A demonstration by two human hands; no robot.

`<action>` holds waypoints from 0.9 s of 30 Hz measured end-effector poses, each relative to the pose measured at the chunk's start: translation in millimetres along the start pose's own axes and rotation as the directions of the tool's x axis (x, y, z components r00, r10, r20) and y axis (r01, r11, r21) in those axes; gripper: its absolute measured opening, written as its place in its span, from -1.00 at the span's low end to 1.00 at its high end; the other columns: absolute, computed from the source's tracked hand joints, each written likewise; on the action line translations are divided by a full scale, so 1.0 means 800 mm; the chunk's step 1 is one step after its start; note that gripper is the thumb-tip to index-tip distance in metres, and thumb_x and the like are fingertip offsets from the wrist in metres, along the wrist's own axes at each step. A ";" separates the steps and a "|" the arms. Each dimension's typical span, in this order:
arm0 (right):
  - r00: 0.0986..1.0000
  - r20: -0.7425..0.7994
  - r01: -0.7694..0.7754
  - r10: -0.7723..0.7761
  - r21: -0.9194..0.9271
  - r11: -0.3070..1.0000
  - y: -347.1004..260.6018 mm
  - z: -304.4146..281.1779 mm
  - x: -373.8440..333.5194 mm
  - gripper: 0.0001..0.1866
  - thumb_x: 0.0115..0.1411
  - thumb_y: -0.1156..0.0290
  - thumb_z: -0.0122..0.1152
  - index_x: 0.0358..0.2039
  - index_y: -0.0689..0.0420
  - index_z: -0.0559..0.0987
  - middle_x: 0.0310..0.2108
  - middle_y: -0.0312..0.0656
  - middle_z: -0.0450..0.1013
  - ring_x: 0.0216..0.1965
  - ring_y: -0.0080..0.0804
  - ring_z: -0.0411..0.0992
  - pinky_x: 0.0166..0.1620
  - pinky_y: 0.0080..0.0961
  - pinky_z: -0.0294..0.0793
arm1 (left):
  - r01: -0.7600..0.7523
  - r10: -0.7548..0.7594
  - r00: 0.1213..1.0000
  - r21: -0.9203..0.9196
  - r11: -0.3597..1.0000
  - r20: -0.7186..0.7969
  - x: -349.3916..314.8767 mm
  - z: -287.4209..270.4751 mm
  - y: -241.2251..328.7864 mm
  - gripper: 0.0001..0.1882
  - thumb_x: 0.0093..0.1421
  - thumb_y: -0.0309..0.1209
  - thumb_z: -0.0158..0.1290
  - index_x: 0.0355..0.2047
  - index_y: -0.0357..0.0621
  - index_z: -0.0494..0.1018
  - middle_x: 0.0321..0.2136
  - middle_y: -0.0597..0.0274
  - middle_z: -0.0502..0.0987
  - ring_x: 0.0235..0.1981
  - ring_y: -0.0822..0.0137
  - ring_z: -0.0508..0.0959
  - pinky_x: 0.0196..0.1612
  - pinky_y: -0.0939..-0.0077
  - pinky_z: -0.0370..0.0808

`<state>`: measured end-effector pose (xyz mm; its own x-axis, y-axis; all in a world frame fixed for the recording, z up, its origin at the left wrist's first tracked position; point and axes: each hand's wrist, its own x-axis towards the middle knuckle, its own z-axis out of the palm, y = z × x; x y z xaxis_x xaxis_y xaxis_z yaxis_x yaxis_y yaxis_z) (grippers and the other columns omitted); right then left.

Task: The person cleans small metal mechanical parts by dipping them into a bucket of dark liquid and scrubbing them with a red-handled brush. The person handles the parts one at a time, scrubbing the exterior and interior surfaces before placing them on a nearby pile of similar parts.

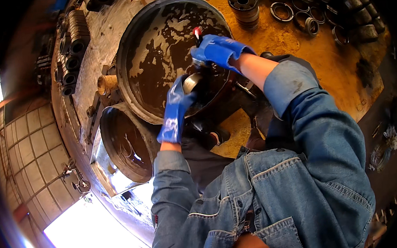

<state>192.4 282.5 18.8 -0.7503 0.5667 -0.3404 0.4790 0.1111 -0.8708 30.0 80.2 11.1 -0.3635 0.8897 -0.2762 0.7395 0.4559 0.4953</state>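
A large round tub [126, 89] of dark liquid with patches of pale foam stands in front of me. Over its near right part, my left hand [176, 107], in a blue rubber glove, is closed around a shiny metal ring [191, 83]. Just beyond and to the right, my right hand [217, 51], gloved the same way, grips a tool with a dark handle and a red end [197, 31]. The tool's lower part is blurred and mostly hidden by the glove, close to the metal ring.
Left of my knees is a smaller round basin [118, 144] with thin wire-like strands inside. Metal rings [282, 12] and a stack of round parts [244, 7] lie at the far right, beside rows of dark cylinders [356, 8]. Stacked metal parts [74, 47] line the far left.
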 end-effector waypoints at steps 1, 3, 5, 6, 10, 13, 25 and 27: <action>0.988 0.066 0.152 -0.141 -0.200 0.968 -0.023 -0.008 -0.019 -0.70 0.29 0.34 0.14 0.00 0.10 0.59 -0.19 0.06 0.62 -0.25 0.08 0.61 -0.13 -0.14 0.56 | -0.031 0.020 0.997 -0.154 0.988 -0.077 -0.021 0.002 -0.019 -0.25 -0.04 -0.26 0.45 0.20 -0.14 0.50 0.03 -0.07 0.65 0.10 0.05 0.65 0.18 0.26 0.57; 0.909 0.157 0.417 -0.387 -0.356 0.836 -0.031 -0.012 -0.028 -0.77 0.31 0.47 0.10 -0.05 0.05 0.60 -0.16 0.00 0.61 -0.12 0.04 0.60 -0.06 -0.23 0.57 | 0.030 -0.049 0.992 -0.161 0.986 -0.113 -0.032 0.021 -0.043 -0.28 -0.05 -0.30 0.46 0.15 -0.17 0.51 -0.01 -0.01 0.66 0.02 0.13 0.66 0.12 0.31 0.58; 0.775 0.171 0.625 -0.608 -0.343 0.701 0.008 0.010 -0.003 -0.75 0.39 0.40 0.00 -0.04 0.01 0.61 -0.09 -0.05 0.60 0.02 0.01 0.55 0.02 -0.22 0.54 | 0.060 -0.071 0.993 -0.119 0.991 -0.091 -0.024 0.035 -0.068 -0.31 -0.06 -0.28 0.47 0.11 -0.17 0.54 -0.06 -0.01 0.68 -0.03 0.12 0.68 0.06 0.32 0.60; 0.814 0.119 0.579 -0.569 -0.238 0.779 -0.003 0.028 -0.014 -0.72 0.42 0.31 -0.04 -0.02 0.00 0.63 -0.07 -0.04 0.59 0.03 0.01 0.54 0.04 -0.21 0.53 | 0.131 -0.141 0.985 -0.107 0.986 -0.094 -0.029 0.045 -0.103 -0.37 -0.07 -0.25 0.49 0.01 -0.19 0.57 -0.14 0.01 0.70 -0.12 0.13 0.70 -0.05 0.31 0.63; 0.875 0.088 0.485 -0.477 -0.149 0.862 -0.012 0.039 -0.026 -0.52 0.39 -0.06 -0.01 -0.07 0.07 0.65 -0.06 0.03 0.58 0.00 0.00 0.52 0.06 -0.20 0.46 | 0.281 -0.277 0.960 -0.135 0.950 0.045 -0.022 0.051 -0.094 -0.35 -0.06 -0.24 0.49 0.03 -0.24 0.57 -0.14 0.01 0.71 -0.10 0.15 0.71 -0.05 0.31 0.63; 0.994 0.094 0.057 -0.060 0.036 0.998 -0.018 0.017 -0.006 -0.49 0.28 -0.01 0.12 -0.36 0.27 0.63 -0.43 0.09 0.54 -0.39 -0.03 0.47 -0.20 -0.21 0.42 | 0.085 -0.093 0.995 -0.203 0.975 -0.030 -0.030 0.037 -0.068 -0.30 0.00 -0.25 0.45 0.14 -0.20 0.52 -0.06 -0.01 0.69 -0.03 0.20 0.69 0.06 0.34 0.61; 0.991 0.125 0.093 -0.052 -0.349 0.932 0.004 0.052 -0.001 -0.70 0.23 0.26 0.22 -0.16 0.18 0.73 -0.17 0.16 0.63 -0.11 0.17 0.61 -0.03 -0.16 0.61 | -0.091 0.008 0.981 0.427 0.900 0.192 0.060 0.004 0.030 -0.73 0.27 -0.38 0.07 -0.13 -0.28 0.61 -0.23 -0.33 0.64 -0.12 -0.32 0.62 -0.09 -0.05 0.56; 0.999 0.035 0.021 -0.012 -0.283 0.959 0.017 0.035 0.014 -0.59 0.24 0.11 0.21 -0.12 0.17 0.72 -0.16 0.17 0.63 -0.11 0.16 0.61 -0.02 -0.13 0.58 | -0.013 -0.091 0.967 0.403 0.915 0.238 0.065 0.002 0.053 -0.65 0.33 -0.28 0.07 -0.03 -0.24 0.63 -0.06 -0.26 0.64 0.05 -0.23 0.61 0.10 0.04 0.56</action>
<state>177.9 267.5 -7.2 -0.7712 0.5366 -0.3424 0.5724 0.3492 -0.7419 43.6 145.5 16.7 -0.2839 0.8132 -0.5081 0.9098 0.3957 0.1251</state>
